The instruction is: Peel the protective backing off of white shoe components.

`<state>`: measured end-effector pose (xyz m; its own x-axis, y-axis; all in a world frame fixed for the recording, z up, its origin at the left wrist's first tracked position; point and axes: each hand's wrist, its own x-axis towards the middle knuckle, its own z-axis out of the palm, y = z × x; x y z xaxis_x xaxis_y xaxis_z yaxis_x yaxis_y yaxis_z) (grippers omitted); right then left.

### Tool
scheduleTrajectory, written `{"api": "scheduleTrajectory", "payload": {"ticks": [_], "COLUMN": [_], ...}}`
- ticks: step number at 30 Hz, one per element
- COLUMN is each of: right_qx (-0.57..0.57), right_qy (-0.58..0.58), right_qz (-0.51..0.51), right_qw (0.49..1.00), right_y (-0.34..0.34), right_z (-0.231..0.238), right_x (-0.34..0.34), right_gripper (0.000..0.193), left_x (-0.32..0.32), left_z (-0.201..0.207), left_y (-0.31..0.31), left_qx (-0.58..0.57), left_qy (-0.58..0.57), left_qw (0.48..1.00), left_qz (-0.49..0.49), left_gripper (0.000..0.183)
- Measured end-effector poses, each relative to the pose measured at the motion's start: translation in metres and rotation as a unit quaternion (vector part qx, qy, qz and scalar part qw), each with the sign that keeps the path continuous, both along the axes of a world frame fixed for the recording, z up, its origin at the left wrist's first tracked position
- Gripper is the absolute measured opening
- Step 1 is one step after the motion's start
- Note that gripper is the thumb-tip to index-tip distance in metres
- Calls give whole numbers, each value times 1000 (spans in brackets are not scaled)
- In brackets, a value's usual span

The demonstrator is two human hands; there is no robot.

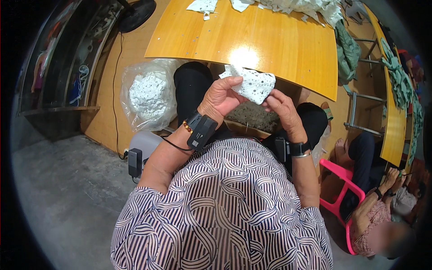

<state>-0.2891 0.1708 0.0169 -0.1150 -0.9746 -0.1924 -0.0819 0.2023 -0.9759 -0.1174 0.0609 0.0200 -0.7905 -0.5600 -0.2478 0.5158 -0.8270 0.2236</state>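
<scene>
A small piece of white cloth [260, 86] dotted with dark spots or holes is stretched between my hands, just off the near edge of the table. My left hand [221, 96] is closed on its left part, thumb on top. At the lower right corner, the bent fingers of my right hand [282, 109] pinch the edge. Below my hands, between my knees, sits a box of small grey-green scraps [254, 117]; my hands partly hide it.
Similar white pieces [310, 8] are heaped at the far edge of the yellow wooden table [193, 33]. A clear plastic bag [128, 74] of white pieces [150, 94] stands left of my leg. Right are green cloth [346, 54], a pink stool [344, 189] and another person's hands [393, 180].
</scene>
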Motion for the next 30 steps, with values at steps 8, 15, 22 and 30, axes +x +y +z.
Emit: {"api": "scheduleTrajectory", "payload": {"ticks": [8, 15, 22, 30], "right_qx": [-70, -117, -30, -9], "right_qy": [-333, -334, -258, -93], "right_qz": [-88, -122, -6, 86], "right_qw": [936, 927, 966, 992], "right_y": [-20, -23, -25, -34], "right_z": [7, 12, 39, 40], "right_x": [14, 10, 21, 38], "right_gripper": [35, 26, 23, 20], "left_x": [0, 29, 53, 23], "left_z": [-4, -19, -8, 26], "left_y": [10, 9, -6, 5], "left_qx": [-108, -124, -323, -347], "left_qy": [-36, -90, -217, -195], "left_qw": [993, 988, 921, 912], "left_qz": [-28, -4, 4, -95], "left_gripper": [52, 42, 53, 62]}}
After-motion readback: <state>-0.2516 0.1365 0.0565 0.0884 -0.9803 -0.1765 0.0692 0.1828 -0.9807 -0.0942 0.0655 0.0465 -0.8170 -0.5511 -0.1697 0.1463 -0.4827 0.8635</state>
